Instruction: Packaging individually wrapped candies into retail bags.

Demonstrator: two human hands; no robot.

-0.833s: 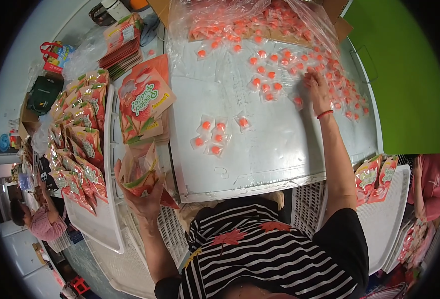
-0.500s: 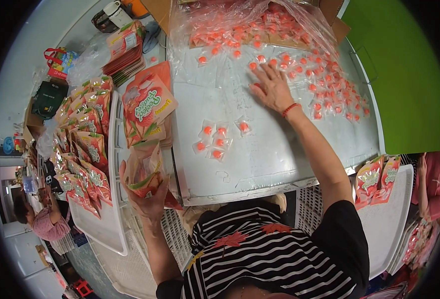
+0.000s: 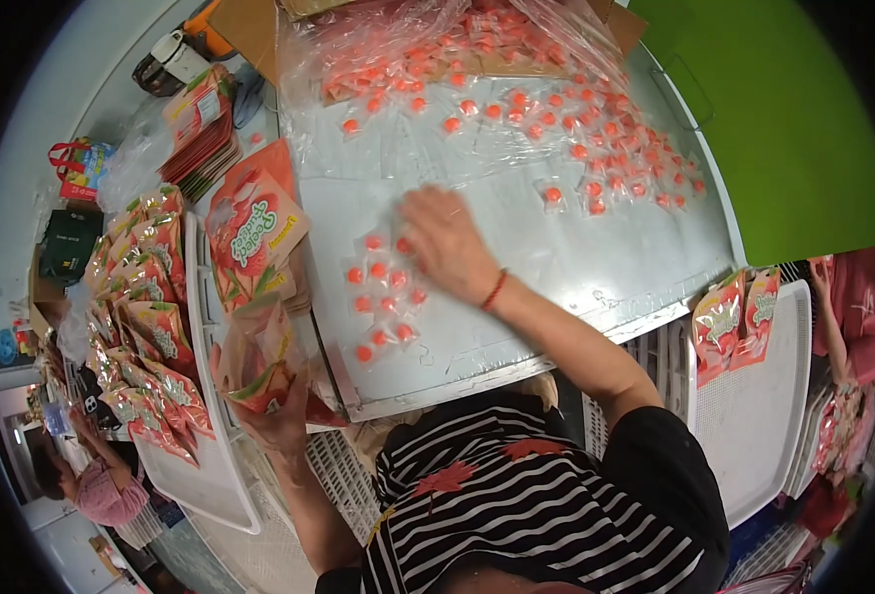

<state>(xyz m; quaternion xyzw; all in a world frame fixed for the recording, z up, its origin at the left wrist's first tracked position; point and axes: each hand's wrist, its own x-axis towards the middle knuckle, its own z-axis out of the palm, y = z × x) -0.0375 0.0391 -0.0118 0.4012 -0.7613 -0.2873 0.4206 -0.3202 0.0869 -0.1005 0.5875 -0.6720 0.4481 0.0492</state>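
My left hand (image 3: 274, 421) holds an open orange snack pouch (image 3: 257, 358) upright at the near left corner of the metal table (image 3: 596, 262). My right hand (image 3: 447, 243), with a red band at the wrist, lies palm down on the table, fingers spread over a small cluster of clear-wrapped orange candies (image 3: 383, 297). Many more of these candies (image 3: 566, 129) are scattered across the far half of the table, spilling from a clear plastic bag (image 3: 427, 40).
A stack of empty pouches (image 3: 254, 233) lies left of the table. Filled pouches (image 3: 145, 327) fill a white tray (image 3: 209, 485) at left. Another white tray (image 3: 764, 416) with two pouches (image 3: 734, 317) is right. A green surface (image 3: 784, 119) lies far right. Other people work at both sides.
My right hand has swept from the far right pile leftward and toward me, dragging candies into the small cluster, which has grown. My left hand keeps the pouch in place.
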